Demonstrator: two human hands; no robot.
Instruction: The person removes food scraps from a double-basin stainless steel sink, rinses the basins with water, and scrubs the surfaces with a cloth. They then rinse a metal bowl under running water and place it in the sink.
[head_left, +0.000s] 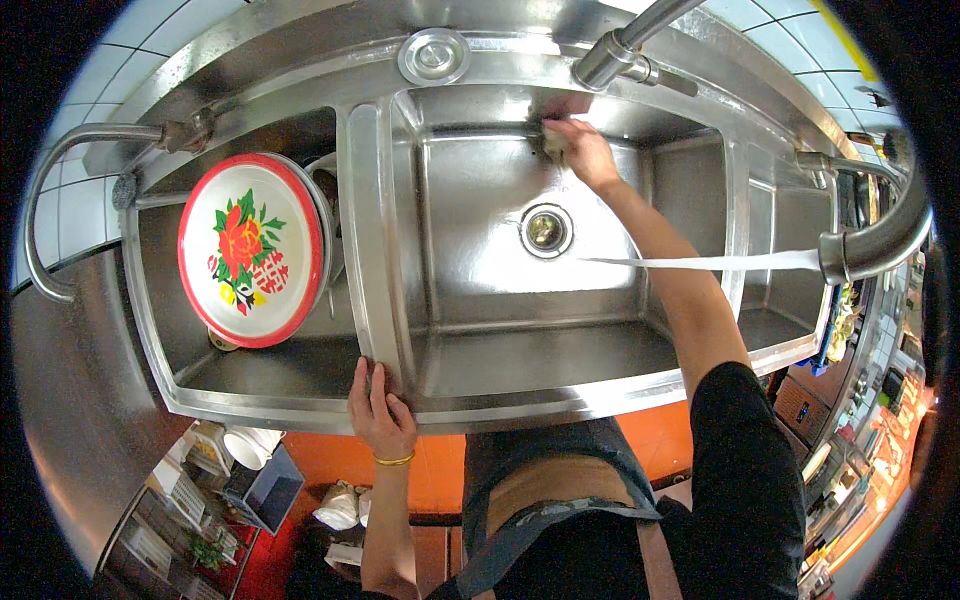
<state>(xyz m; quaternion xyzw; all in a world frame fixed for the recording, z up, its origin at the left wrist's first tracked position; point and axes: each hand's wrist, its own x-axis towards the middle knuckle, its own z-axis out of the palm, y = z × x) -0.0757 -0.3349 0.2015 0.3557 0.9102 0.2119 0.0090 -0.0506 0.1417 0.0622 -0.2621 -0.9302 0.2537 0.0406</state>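
Note:
My right hand (589, 154) reaches into the middle basin of a stainless steel sink (480, 300). Its fingers are closed around a small pale scrubbing pad or cloth (553, 147), pressed against the basin's back side. Exactly what kind of pad it is cannot be made out. On the front end of the divider (369, 247) between the left and middle basins rests my left hand (381, 409), fingers extended, holding nothing. Water (712, 262) streams from a thick faucet spout (855, 255) at the right, passing over my right forearm in the picture. Below my right hand is the round drain (547, 231).
A red-rimmed enamel basin (244, 251) with a flower print leans in the left basin (176, 300), other dishes behind it. A drain strainer (434, 56) lies on the back ledge. Faucets rise at the back (600, 64) and left (94, 135). A grey crate (264, 491) stands lower left.

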